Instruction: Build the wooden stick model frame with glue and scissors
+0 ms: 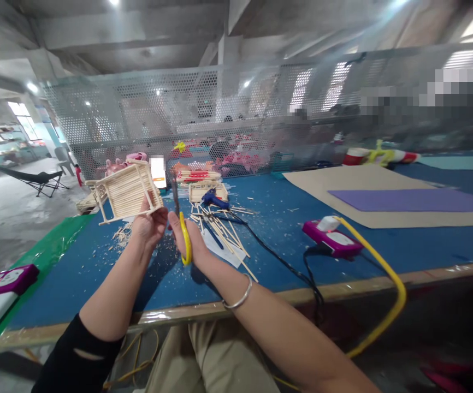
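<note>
My left hand [149, 226] is closed around the near end of a small model made of thin wooden sticks [128, 192], raised above the table and tilted. Close beside it, my right hand [189, 237] grips yellow-handled scissors [185, 240], their dark blades pointing up and away from me. Beyond my right hand lie loose wooden sticks [232, 237] and a blue glue gun [216, 200], which rests by a small stick-built box [197, 192]. Pliers with dark blue handles [214, 232] lie among the sticks. Short offcuts [122, 236] are scattered below the model.
A phone with a lit screen [158, 172] stands behind the model. Red-tipped stick bundles [197, 176] lie farther back. To the right are a purple power strip [332, 239] with a yellow cable [396, 273] and purple sheet [412, 200]. A perforated screen [138, 114] borders the blue table [269, 284].
</note>
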A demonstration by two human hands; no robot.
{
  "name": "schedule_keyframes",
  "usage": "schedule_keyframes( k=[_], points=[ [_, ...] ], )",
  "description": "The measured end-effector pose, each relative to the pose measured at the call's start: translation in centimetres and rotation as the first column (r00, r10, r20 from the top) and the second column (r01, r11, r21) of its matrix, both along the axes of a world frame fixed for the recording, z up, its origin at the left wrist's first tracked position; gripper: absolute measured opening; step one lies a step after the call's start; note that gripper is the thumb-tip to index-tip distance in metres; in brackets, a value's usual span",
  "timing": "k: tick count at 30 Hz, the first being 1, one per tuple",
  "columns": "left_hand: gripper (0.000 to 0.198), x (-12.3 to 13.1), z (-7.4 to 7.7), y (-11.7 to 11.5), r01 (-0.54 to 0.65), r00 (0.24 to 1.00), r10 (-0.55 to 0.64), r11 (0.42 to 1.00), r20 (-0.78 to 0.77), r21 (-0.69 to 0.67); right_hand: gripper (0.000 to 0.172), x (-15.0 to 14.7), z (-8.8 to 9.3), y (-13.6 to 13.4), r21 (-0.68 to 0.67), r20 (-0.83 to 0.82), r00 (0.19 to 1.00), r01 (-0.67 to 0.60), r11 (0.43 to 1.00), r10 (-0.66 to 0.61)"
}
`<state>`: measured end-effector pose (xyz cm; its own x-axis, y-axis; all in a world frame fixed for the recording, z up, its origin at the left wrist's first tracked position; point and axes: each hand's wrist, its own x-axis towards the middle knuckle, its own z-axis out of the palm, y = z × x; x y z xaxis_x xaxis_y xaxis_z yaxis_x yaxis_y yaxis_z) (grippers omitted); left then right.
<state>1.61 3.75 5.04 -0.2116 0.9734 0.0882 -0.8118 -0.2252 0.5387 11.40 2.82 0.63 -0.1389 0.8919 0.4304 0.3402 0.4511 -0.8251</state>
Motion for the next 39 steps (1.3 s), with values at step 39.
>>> schedule_keyframes(
  k=[39],
  points=[
    [0.016,0.8,0.0,-1.0,-0.017,1.0,0.018,0.998,0.01,-0.063,0.026,0.4,0.7,-1.5,0.137,0.242,0.967,0.042,0.99,-0.075]
  ],
)
